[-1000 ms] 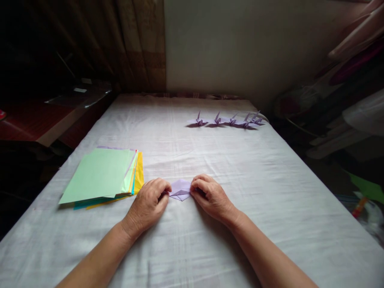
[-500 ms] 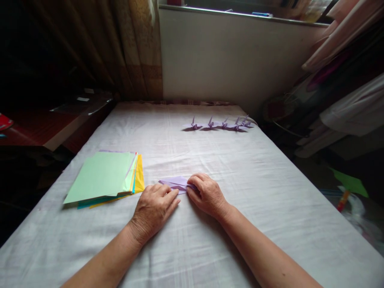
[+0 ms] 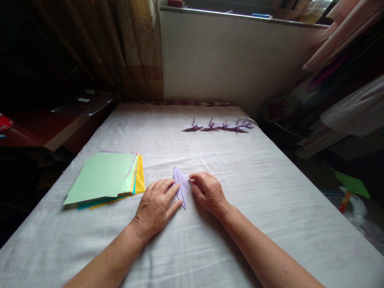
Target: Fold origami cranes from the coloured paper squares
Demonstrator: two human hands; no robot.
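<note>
folded paper: lilac kite-shaped piece, flat on the white cloth, pointing away, between both hands.
left hand: fingers extended flat, pressing the piece's left edge.
right hand: fingers curled, pinching its right edge.
paper stack: coloured sheets, near left.
cranes: 5 lilac, far side.
</note>
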